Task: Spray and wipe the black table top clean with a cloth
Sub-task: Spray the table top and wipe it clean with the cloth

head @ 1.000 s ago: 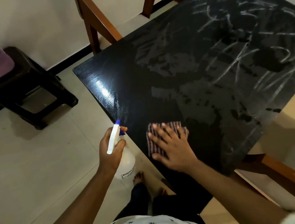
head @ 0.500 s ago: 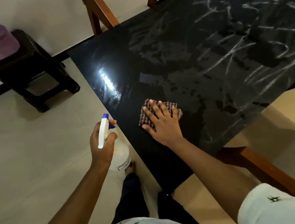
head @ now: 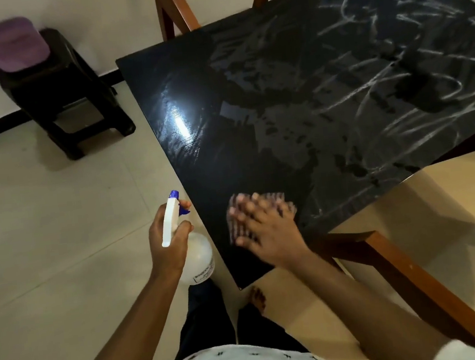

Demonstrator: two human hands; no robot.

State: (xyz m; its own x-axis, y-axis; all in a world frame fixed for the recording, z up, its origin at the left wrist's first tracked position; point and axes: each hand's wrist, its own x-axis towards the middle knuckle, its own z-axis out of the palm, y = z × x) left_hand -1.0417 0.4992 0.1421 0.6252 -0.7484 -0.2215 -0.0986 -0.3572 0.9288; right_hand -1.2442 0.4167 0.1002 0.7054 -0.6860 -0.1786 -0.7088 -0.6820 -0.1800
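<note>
- Step in hand, by judgement: wiping. The right hand [head: 268,231] is pressing the checked cloth [head: 280,200] onto the near corner of the black table top [head: 279,92]. Its fingers are lying straight and spread rather than gripping. Hand and cloth are both showing motion blur, which suggests a sweeping stroke.
- Doing it well: the palm should be bearing down evenly so the whole cloth is touching the surface. Strokes should be overlapping and running right out to the table's edges.
- The dark wet patches [head: 293,132] are lying beyond the cloth, and the white streaks [head: 392,94] are crossing the far right part. The wiping should probably be working outward from the near corner towards them.
- The left hand [head: 168,247] is gripping the neck of the spray bottle [head: 199,255], with one fingertip showing beside the blue trigger. It is holding the bottle over the floor [head: 58,229], just beside the table's left edge and off the surface.
- Position of the cloth: it is lying directly under the right fingers, close to the table's left edge. Its border is showing past the fingertips and beside the thumb. The cloth and the bottle are near each other but apart.
</note>
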